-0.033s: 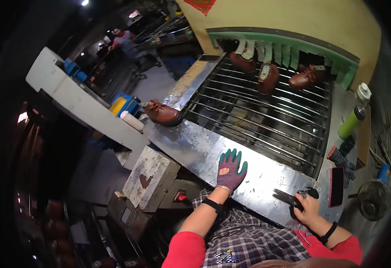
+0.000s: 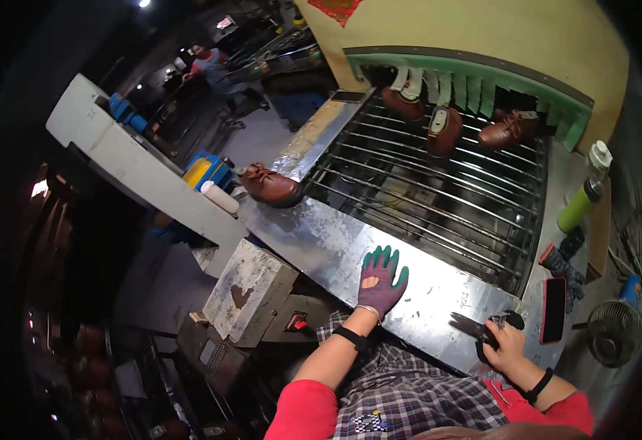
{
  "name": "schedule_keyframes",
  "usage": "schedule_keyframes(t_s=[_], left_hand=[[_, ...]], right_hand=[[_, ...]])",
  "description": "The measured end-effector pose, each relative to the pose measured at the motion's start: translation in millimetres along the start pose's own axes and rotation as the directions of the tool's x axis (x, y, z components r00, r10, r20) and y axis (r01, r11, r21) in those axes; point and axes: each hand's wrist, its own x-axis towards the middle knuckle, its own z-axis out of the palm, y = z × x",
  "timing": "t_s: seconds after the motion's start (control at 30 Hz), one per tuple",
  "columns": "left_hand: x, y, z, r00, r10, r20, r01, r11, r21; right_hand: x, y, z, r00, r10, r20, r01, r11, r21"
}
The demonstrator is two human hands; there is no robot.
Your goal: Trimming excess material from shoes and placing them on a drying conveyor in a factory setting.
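My left hand (image 2: 383, 284), in a purple work glove with green fingertips, lies flat on the metal tabletop (image 2: 438, 293) with its fingers spread. It holds nothing. Bare-skinned, my right hand (image 2: 508, 342) is closed around black scissors (image 2: 467, 323), whose dark blades point left over the metal. Part of their handles is hidden by my fingers. A brown lace-up shoe (image 2: 270, 185) stands at the left corner of the tabletop, out of reach of both hands.
Beyond the tabletop runs a metal-rod conveyor (image 2: 438, 198). Several brown shoes (image 2: 444, 132) sit at its far end, by green flaps (image 2: 475, 94). To the right are a phone (image 2: 553, 310), dark gloves (image 2: 561, 268), a green bottle (image 2: 580, 205) and a fan (image 2: 613, 332). A person (image 2: 207, 66) stands far left.
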Motion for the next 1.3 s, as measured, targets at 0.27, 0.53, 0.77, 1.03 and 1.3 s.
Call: schedule_keyframes(t_s=[0.27,0.53,0.77,1.03,1.3], left_hand=[[-2.1,-2.6,-4.0,0.999,-0.040,-0.020,0.040,0.998,-0.040],[0.5,-0.3,-1.6,0.999,-0.054,-0.009,0.053,0.997,-0.048],[1.0,-1.5,-3.9,0.999,-0.040,0.008,0.041,0.998,-0.041],[5.5,4.3,-13.1,0.997,-0.064,0.045,0.066,0.997,-0.044],[6.3,1.6,-10.3,0.998,-0.048,0.030,0.049,0.998,-0.038]], right_hand=[[1.4,-1.1,-1.0,0.999,0.007,0.032,-0.007,1.000,0.025],[2.6,6.0,2.9,0.998,-0.067,-0.017,0.067,0.997,0.029],[2.8,12.7,4.1,0.997,-0.079,0.011,0.077,0.989,0.128],[-14.8,36.2,14.0,0.977,-0.099,0.190,0.099,0.995,0.010],[-21.3,44.8,15.3,0.962,-0.087,0.260,0.100,0.994,-0.040]])
